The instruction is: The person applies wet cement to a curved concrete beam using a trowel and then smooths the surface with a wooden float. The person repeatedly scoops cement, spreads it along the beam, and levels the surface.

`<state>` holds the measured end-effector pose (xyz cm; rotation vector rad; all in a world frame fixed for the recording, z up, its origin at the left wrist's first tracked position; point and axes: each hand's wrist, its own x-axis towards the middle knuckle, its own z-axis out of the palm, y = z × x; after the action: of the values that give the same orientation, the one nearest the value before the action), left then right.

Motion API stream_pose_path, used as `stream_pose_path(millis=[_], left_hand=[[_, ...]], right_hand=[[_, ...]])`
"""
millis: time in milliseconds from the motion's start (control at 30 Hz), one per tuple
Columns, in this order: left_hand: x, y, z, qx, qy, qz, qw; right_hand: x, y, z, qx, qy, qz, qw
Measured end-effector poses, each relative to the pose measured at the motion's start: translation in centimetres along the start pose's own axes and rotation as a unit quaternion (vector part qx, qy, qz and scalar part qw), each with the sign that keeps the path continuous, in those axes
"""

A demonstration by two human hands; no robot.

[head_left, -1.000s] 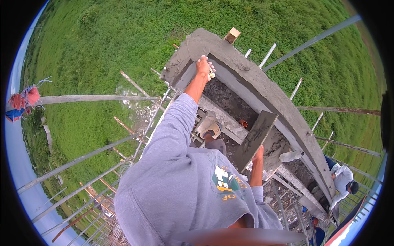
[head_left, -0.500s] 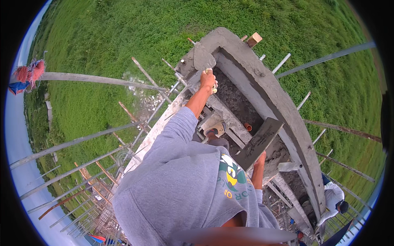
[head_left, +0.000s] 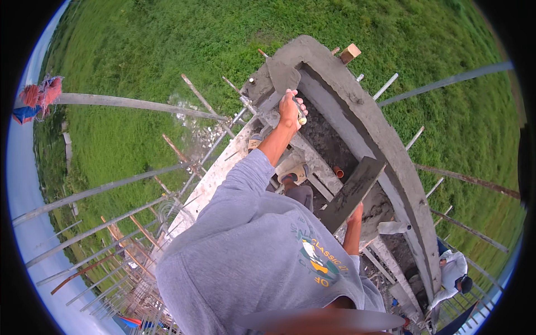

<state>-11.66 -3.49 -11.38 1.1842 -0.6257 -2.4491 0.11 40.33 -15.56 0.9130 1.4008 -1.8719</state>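
My left hand [head_left: 290,106] is closed on the handle of a trowel [head_left: 282,72], its grey blade resting at the wet mortar on the corner of the curved concrete rim [head_left: 379,125]. My right hand [head_left: 355,211] grips a long, flat, mortar-smeared board [head_left: 350,192], held tilted over the trough inside the rim. An orange pipe end [head_left: 338,172] sticks out in the trough, left of the board. My sandalled foot [head_left: 293,173] shows among planks below my left arm. A white plastic container [head_left: 391,228] lies to the right of my right hand.
Metal scaffold poles [head_left: 139,106] project on both sides, one with red and blue rags [head_left: 39,100]. A co-worker [head_left: 451,273] in a white top bends at the rim on the lower right. Green vegetation [head_left: 167,44] lies below. A timber end [head_left: 350,53] juts beyond the rim.
The view has shifted, so the rim sits further right. My left hand has moved slightly up with the trowel, whose blade now shows at the corner. The board stays in my right hand.
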Motion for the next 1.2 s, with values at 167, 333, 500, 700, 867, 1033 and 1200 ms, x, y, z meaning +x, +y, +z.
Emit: stream_pose_path(millis=[167, 333, 500, 700, 867, 1033, 1200], left_hand=[[-1.6, -1.8, -1.3, -0.014, 0.110, 0.004, 0.994], [2.3, -3.9, 2.8, -0.043, 0.081, -0.016, 0.996], [7.5, -3.0, 7.9, 0.058, -0.043, -0.069, 0.995], [5.6, -3.4, 6.4, 0.172, 0.004, -0.031, 0.985], [7.4, -1.3, 5.6, 0.301, -0.074, -0.112, 0.944], [11.1, 4.4, 5.6, 0.320, -0.087, -0.120, 0.936], [7.5, 1.7, 5.0, 0.439, -0.141, -0.195, 0.866]], right_hand=[[-0.7, 0.4, -0.8, -0.026, 0.063, 0.000, 0.998], [-1.2, 1.1, -1.3, 0.022, 0.030, -0.020, 0.999], [-1.8, 1.9, -1.7, 0.015, 0.040, -0.019, 0.999], [-2.5, 2.1, -1.8, 0.006, 0.062, -0.019, 0.998], [-2.2, 2.1, -1.2, -0.003, 0.065, -0.024, 0.998], [-2.7, 2.4, -1.2, 0.030, 0.021, -0.038, 0.999], [-2.8, 3.6, -0.9, 0.022, 0.037, -0.032, 0.999]])
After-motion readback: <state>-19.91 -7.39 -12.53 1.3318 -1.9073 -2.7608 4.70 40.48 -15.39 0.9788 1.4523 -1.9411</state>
